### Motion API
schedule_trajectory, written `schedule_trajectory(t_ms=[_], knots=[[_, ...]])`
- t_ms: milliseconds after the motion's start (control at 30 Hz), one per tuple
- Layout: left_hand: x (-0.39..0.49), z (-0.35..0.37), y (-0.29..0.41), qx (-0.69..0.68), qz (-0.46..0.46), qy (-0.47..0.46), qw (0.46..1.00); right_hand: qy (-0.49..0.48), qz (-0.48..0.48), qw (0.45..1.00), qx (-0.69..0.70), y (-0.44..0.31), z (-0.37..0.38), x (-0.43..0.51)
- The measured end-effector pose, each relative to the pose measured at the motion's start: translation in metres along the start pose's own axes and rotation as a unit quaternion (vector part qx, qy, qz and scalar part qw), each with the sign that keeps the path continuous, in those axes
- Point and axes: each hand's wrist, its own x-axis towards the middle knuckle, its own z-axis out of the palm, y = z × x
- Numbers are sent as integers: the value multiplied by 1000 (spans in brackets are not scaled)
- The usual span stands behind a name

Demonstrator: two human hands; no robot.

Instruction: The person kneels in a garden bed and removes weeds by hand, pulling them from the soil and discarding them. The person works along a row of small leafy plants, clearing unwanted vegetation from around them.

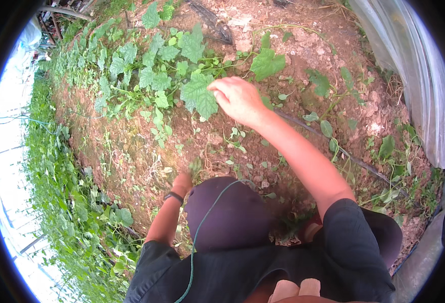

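My right hand [239,99] is stretched forward with its fingers curled at the edge of a broad, lobed green leaf [199,92]. Whether the fingertips pinch the leaf or pass above it is hard to tell. Low beside my bent knee, my left hand [182,183] is blurred and wears a dark wristband. A small tuft of green weeds [196,166], blurred as well, sticks out from its fingers. Around the leaf grows a patch of leafy vine plants [158,79] on reddish-brown soil [131,151]. Another large leaf [267,63] stands just beyond my right hand.
A thin dark hose [321,134] runs across the soil to the right. Plastic sheeting [408,68] hangs along the right side. Dense green plants [67,197] line the left. A green cord [197,235] lies over my knee. Small weeds [237,138] dot the ground.
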Motion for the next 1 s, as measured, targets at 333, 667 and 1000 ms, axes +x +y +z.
schedule_trajectory(t_ms=[333, 667, 1000], knots=[[-7, -275, 124, -202, 298, 441, 822, -383, 282, 858, -196, 74, -2, -24], [133, -335, 240, -94, 202, 514, 829, -276, 249, 916, -150, 64, -28, -75], [114, -351, 213, -104, 272, 75, 954, -235, 305, 915, -124, 80, -55, -77]])
